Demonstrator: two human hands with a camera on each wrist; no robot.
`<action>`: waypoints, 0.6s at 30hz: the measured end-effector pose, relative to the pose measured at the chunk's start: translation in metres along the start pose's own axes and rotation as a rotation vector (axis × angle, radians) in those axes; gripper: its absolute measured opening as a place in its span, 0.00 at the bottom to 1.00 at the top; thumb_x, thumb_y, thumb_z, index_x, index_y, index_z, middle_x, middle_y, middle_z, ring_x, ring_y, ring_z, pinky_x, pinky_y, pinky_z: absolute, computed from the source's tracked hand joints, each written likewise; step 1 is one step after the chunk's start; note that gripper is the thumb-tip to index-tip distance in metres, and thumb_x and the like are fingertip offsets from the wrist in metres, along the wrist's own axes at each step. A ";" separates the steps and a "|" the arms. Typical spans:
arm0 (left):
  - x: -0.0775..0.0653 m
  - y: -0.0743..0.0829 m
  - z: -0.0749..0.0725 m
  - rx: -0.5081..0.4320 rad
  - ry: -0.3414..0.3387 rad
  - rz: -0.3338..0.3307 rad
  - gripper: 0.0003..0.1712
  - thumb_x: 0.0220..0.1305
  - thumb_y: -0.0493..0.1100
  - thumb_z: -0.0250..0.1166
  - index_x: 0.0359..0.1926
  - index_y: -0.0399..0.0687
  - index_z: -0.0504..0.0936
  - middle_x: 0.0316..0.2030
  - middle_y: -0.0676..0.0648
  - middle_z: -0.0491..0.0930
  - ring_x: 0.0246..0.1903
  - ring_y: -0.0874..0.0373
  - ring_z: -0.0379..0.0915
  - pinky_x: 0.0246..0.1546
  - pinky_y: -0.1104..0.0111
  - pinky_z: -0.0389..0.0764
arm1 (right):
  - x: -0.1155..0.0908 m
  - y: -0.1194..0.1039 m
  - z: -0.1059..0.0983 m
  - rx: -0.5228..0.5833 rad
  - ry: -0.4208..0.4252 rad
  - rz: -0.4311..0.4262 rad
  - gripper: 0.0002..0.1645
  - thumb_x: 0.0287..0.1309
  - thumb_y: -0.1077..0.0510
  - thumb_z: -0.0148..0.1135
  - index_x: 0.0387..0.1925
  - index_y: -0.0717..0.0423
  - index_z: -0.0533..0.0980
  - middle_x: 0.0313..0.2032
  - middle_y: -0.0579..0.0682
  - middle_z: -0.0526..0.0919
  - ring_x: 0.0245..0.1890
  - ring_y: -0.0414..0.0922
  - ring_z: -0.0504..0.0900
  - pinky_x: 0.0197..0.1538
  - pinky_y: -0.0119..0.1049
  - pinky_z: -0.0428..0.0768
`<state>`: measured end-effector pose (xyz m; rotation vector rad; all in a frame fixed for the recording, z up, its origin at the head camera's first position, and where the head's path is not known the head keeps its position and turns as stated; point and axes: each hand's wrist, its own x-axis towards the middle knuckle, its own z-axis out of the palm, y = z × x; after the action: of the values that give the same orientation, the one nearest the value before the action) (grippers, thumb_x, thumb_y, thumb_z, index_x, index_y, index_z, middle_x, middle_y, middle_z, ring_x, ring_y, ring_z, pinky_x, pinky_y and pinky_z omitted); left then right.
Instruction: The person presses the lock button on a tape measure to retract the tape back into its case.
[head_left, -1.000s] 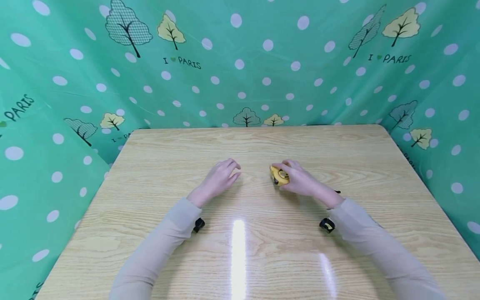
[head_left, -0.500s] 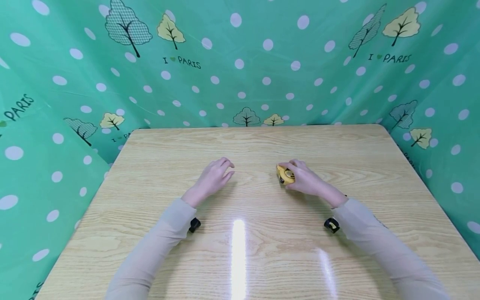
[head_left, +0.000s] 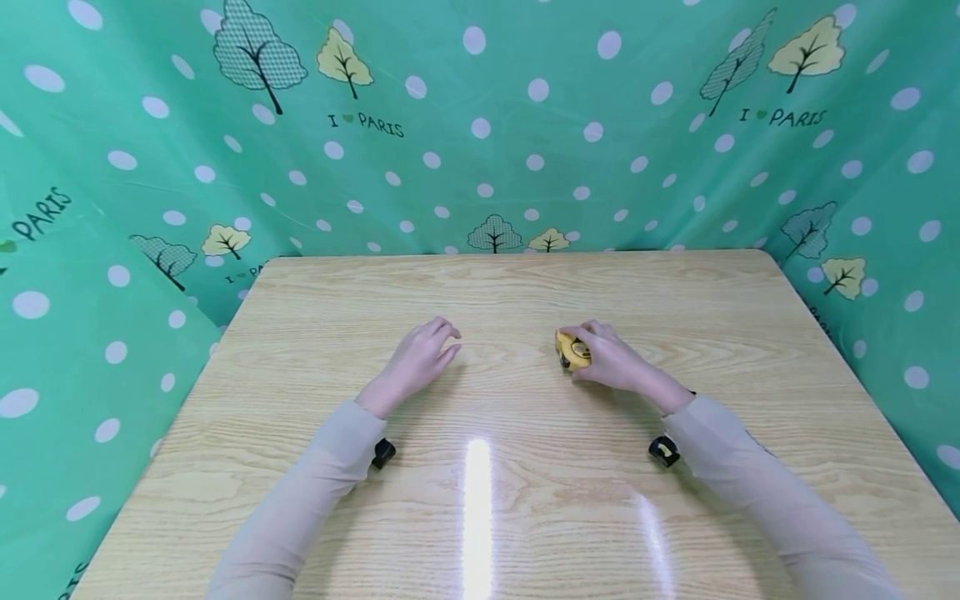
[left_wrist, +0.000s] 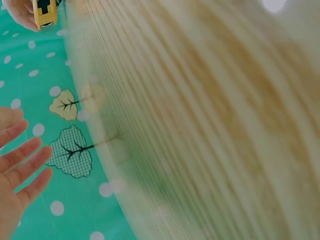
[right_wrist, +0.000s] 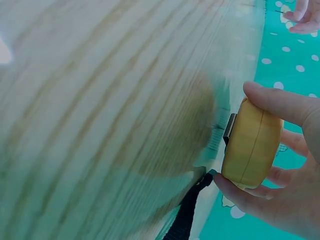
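Observation:
A yellow tape measure (head_left: 574,352) with black parts is gripped in my right hand (head_left: 609,357), right of the table's middle. In the right wrist view, thumb and fingers wrap the yellow case (right_wrist: 252,145), and a black strap (right_wrist: 186,215) hangs from its lower end close to the wood. My left hand (head_left: 417,358) hovers over the table to the left, its fingers loosely bent around nothing. The left wrist view shows that hand (left_wrist: 22,170) with fingers spread apart, and the tape measure (left_wrist: 45,14) at the top left.
The wooden table (head_left: 480,292) has a glossy top with a bright light streak. Green curtain (head_left: 480,100) with dots and trees hangs behind it and at both sides. Black wrist cameras (head_left: 663,451) sit under both forearms.
My right hand has shifted slightly right with the tape measure, then stayed nearly still. My left hand has drawn back to the left, widening the gap between the hands.

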<state>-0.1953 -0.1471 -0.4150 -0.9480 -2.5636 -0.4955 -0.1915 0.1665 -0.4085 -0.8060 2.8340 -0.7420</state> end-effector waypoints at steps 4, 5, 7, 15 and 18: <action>-0.002 -0.002 -0.001 0.000 -0.007 -0.016 0.09 0.54 0.36 0.62 0.37 0.37 0.77 0.35 0.44 0.76 0.34 0.52 0.74 0.39 0.64 0.76 | 0.001 0.003 0.002 -0.005 -0.006 -0.005 0.44 0.38 0.60 0.72 0.59 0.60 0.62 0.50 0.65 0.66 0.50 0.60 0.65 0.47 0.54 0.71; -0.003 -0.002 -0.002 0.003 -0.009 -0.019 0.09 0.54 0.36 0.62 0.37 0.37 0.77 0.35 0.44 0.76 0.34 0.52 0.74 0.38 0.64 0.76 | 0.001 0.004 0.003 -0.006 -0.008 -0.006 0.44 0.38 0.60 0.72 0.59 0.60 0.62 0.50 0.65 0.66 0.50 0.60 0.65 0.47 0.53 0.71; -0.004 -0.003 -0.002 0.006 -0.011 -0.022 0.09 0.54 0.36 0.62 0.37 0.37 0.77 0.35 0.44 0.76 0.35 0.52 0.74 0.38 0.64 0.76 | 0.001 0.005 0.003 -0.005 -0.010 -0.006 0.44 0.38 0.60 0.71 0.59 0.60 0.62 0.49 0.65 0.66 0.50 0.60 0.65 0.47 0.53 0.71; -0.008 -0.007 -0.005 0.013 -0.015 -0.038 0.09 0.55 0.37 0.62 0.37 0.36 0.77 0.35 0.43 0.76 0.36 0.51 0.74 0.40 0.63 0.76 | 0.003 0.007 0.005 0.000 -0.022 0.018 0.45 0.38 0.58 0.72 0.60 0.59 0.62 0.51 0.65 0.65 0.52 0.61 0.64 0.49 0.55 0.69; -0.010 -0.008 -0.006 0.014 -0.020 -0.043 0.09 0.55 0.37 0.61 0.37 0.36 0.77 0.35 0.43 0.76 0.36 0.51 0.74 0.40 0.63 0.76 | 0.003 0.007 0.006 0.002 -0.011 0.019 0.45 0.37 0.58 0.72 0.60 0.59 0.62 0.51 0.65 0.65 0.51 0.60 0.64 0.49 0.55 0.69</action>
<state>-0.1920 -0.1610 -0.4155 -0.8992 -2.6072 -0.4810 -0.1959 0.1682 -0.4167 -0.7787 2.8267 -0.7356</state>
